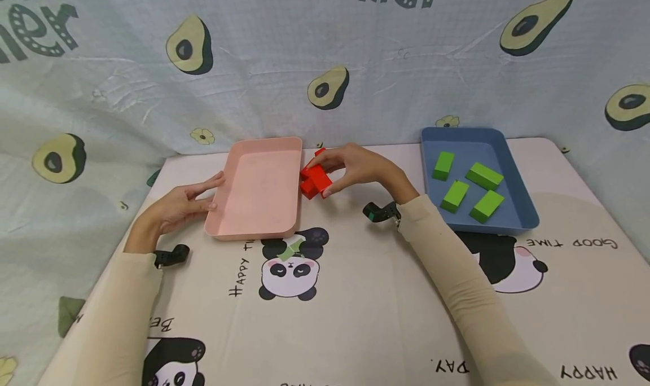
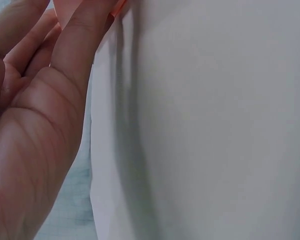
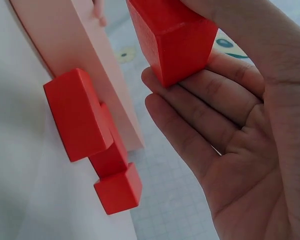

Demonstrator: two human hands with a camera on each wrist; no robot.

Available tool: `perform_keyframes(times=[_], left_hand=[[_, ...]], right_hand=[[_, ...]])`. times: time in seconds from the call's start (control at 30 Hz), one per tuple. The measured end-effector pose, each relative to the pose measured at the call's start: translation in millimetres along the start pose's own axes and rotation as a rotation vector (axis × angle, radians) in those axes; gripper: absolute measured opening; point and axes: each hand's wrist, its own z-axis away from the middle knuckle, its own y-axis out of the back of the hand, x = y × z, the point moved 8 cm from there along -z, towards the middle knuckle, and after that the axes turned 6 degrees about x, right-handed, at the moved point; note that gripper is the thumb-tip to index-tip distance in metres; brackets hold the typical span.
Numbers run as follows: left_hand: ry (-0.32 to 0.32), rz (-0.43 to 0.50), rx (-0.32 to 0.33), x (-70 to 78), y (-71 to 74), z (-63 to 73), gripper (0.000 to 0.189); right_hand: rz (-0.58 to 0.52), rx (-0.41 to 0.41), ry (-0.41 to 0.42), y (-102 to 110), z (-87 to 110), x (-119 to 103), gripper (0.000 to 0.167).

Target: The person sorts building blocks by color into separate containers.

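In the head view, my right hand [image 1: 358, 163] pinches a red block [image 1: 320, 178] between thumb and fingers, just right of the pink tray [image 1: 261, 185]. The right wrist view shows this held red block [image 3: 175, 40] raised above the table. Below it, more red blocks [image 3: 80, 115] lie close together along the tray's outer wall [image 3: 97, 60]. On the other side, my left hand [image 1: 178, 205] touches the tray's left rim with its thumb and extended fingers. In the left wrist view the fingertips of the left hand [image 2: 45, 110] are partly cut off. The pink tray holds nothing.
To the right, a blue tray [image 1: 515, 185] holds several green blocks [image 1: 484, 176]. A printed panda cloth [image 1: 355, 295] covers the table. Behind it hangs an avocado-print curtain [image 1: 254, 92]. A dark device [image 1: 381, 212] is strapped at each wrist.
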Motion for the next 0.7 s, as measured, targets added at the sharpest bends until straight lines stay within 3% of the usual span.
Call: perform_keyframes(times=[0.43, 0.7], left_hand=[[-0.01, 0.006, -0.027, -0.5, -1.7, 3.4, 0.071], [-0.008, 0.007, -0.025, -1.7, -1.2, 1.7, 0.07]], right_hand=[[-0.01, -0.036, -0.006, -7.6, -5.9, 0.8, 0.06], [0.073, -0.053, 0.03, -9.2, -10.0, -4.2, 0.059]])
